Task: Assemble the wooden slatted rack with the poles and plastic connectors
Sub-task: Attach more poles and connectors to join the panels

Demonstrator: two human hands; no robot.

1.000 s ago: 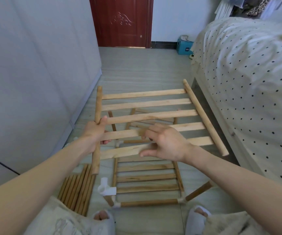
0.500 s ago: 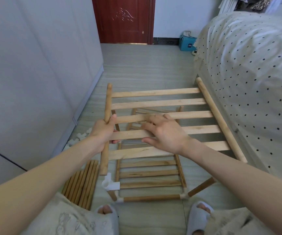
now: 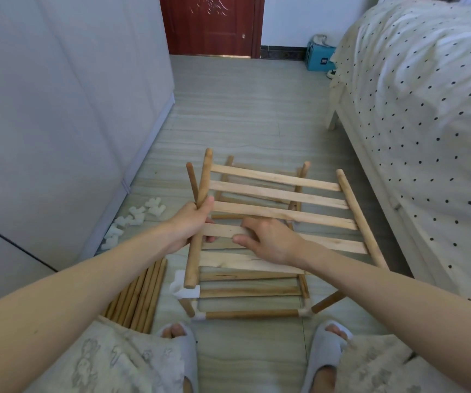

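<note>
Wooden slatted panel (image 3: 282,194) is held tilted above the partly built rack frame (image 3: 251,313) on the floor, the left hand (image 3: 191,225) curled round its left side pole, the right hand (image 3: 268,239) pinching one slat, loose poles (image 3: 140,296) lying nearby.

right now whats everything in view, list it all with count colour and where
slatted panel: one, pale wood, held above the floor frame
floor frame: one, wood with white corner joints, on the floor by the feet
loose poles: a bundle, brown wood, on the floor at left
plastic connectors: a scattered handful, white, along the cupboard base
cupboard: one, pale grey, left
door: one, dark red, far end
box: one, blue, beside the bed
bed: one, cream with black dots, right
slippers: two, grey, on the feet
left hand: grips the panel's left rail
right hand: grips a slat
</note>
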